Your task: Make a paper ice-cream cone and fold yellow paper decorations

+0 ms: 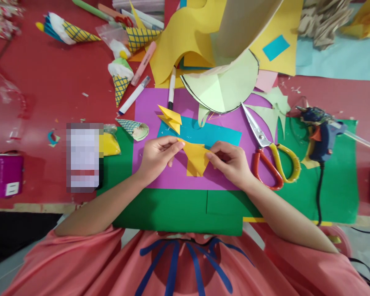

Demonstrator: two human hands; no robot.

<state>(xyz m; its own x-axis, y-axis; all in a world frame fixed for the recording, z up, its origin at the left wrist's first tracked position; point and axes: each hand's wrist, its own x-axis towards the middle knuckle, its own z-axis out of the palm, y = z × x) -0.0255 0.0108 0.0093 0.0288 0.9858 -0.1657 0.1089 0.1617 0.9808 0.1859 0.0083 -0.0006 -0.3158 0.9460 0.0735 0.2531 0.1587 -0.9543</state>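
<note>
Head view. Both hands work a folded piece of yellow paper (195,159) held just above a purple sheet (160,111), which lies on a larger green sheet (172,209) at the near edge of a red table (49,82). The left hand (156,155) pinches the paper's upper left corner between thumb and fingertips, fingers closed on it. The right hand (231,160) grips the paper's right edge in the same way, fingers drawn together on the fold (the paper spans the gap between the two hands).

Just beyond the hands, a blue paper rectangle (216,133) lies on the purple sheet, and a second small yellow folded piece (170,118) rests at its upper left corner. To the right, scissors (267,148) with one red and one yellow handle lie closed, blades pointing away from the person, partly on the purple sheet. Further right, a blue glue gun (322,135) sits on the green sheet with its black cord trailing toward the table's near edge.

Beyond the purple sheet lie a pale green paper half-disc (228,86) outlined in black, large curled yellow sheets (179,45), and a black-tipped marker (172,87). To the left are several paper cones (80,35) with blue lattice patterns, well apart from the hands. A blurred rectangular patch (84,158) sits at the left edge of the green sheet.
</note>
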